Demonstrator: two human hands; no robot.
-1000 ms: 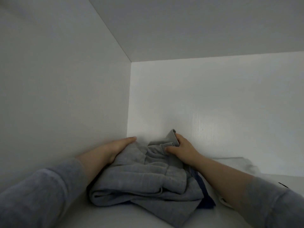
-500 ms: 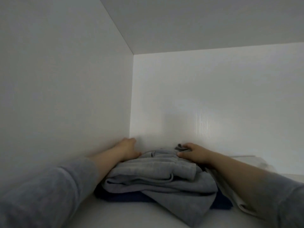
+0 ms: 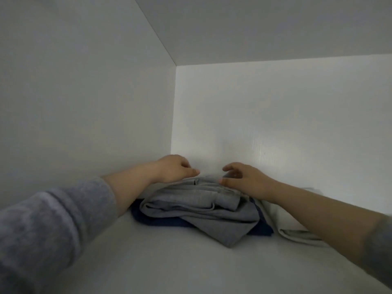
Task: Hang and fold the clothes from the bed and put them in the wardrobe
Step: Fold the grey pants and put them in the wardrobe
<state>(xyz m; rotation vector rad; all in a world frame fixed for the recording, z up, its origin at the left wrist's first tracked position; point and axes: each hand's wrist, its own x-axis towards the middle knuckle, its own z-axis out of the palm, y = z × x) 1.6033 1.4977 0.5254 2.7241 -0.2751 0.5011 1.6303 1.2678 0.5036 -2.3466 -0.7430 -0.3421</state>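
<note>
Both hands sit at the far edge of the folded grey garment: the left hand rests on it with fingers loosely bent, the right hand hovers spread, only its thumb touching, and neither grips anything. That garment lies on the wardrobe shelf, towards the back left corner, on top of a dark blue garment, with a pale garment just beside them. By my reckoning this piece is put away. The bed and any hanging are out of sight, so what remains is unknown. Count: two hands, three folded garments, one shelf.
</note>
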